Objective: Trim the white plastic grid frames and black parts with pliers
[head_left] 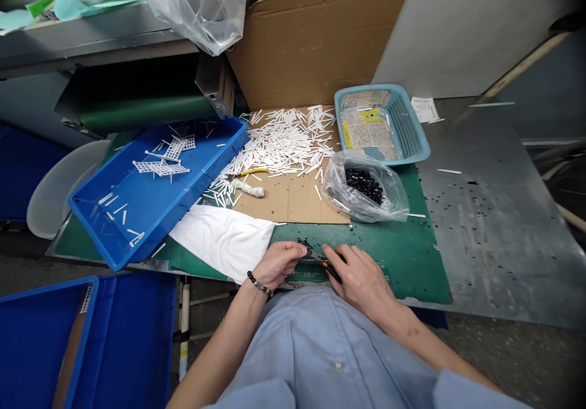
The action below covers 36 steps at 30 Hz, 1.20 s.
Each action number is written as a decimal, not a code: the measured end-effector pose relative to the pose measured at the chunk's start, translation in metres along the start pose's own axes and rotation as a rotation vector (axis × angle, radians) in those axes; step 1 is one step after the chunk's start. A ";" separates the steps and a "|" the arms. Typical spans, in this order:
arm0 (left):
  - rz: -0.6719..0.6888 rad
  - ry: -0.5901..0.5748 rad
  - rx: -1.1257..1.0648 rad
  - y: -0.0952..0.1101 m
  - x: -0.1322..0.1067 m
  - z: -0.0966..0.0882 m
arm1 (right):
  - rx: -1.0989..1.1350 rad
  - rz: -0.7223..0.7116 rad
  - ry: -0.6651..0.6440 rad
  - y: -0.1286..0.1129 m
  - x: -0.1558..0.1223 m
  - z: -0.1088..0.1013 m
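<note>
Here's the left hand (279, 264) with the white cloth (222, 241) hard by, and the blue tray (155, 195) walling off that side! The right hand (361, 281) faces the bag (366, 189), blocking the way to the basket (382, 125). The passable lane runs right across the green mat (403, 262), over loose beads (423, 224), toward the metal table (485, 238).

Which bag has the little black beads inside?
The crumpled clear plastic bag on the green mat: black beads fill its bottom. The other clear plastic bag, up high, shows none.
</note>
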<state>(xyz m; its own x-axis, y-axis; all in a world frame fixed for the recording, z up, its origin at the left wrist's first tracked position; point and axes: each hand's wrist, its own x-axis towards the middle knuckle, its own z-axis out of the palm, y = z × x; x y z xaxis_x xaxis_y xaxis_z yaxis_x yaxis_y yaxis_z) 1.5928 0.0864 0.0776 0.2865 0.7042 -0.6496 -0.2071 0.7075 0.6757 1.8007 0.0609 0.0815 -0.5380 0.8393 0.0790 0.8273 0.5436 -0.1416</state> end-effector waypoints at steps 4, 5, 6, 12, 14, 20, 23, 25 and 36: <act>-0.003 0.004 -0.002 0.000 0.000 0.002 | -0.008 0.005 -0.022 0.000 0.001 0.000; -0.005 0.007 -0.004 0.000 -0.001 0.002 | -0.011 0.006 -0.029 0.000 0.001 0.000; -0.007 0.009 -0.009 0.000 -0.001 0.002 | -0.015 0.006 -0.034 0.000 0.001 0.000; -0.017 0.026 -0.035 -0.001 -0.004 0.006 | -0.041 0.009 -0.061 -0.002 0.000 0.001; -0.016 0.035 -0.032 -0.003 -0.005 0.008 | -0.043 0.029 -0.082 -0.003 -0.001 0.002; 0.024 0.005 -0.109 -0.009 0.001 0.003 | 0.006 0.049 -0.072 -0.006 -0.002 0.009; 0.084 -0.058 -0.305 -0.011 0.005 -0.007 | 0.034 0.040 -0.009 -0.004 -0.003 0.014; 0.130 -0.111 -0.406 -0.011 0.006 -0.016 | 0.052 0.041 0.014 -0.002 -0.005 0.016; 0.378 0.237 0.313 -0.004 0.025 -0.024 | 0.083 0.059 0.027 0.000 -0.008 0.018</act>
<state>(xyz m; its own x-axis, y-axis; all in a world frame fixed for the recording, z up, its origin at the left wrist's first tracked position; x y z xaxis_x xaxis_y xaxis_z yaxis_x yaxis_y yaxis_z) 1.5785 0.1024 0.0507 0.0195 0.9259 -0.3774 0.0437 0.3763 0.9255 1.8017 0.0542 0.0629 -0.4829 0.8706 0.0943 0.8408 0.4910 -0.2277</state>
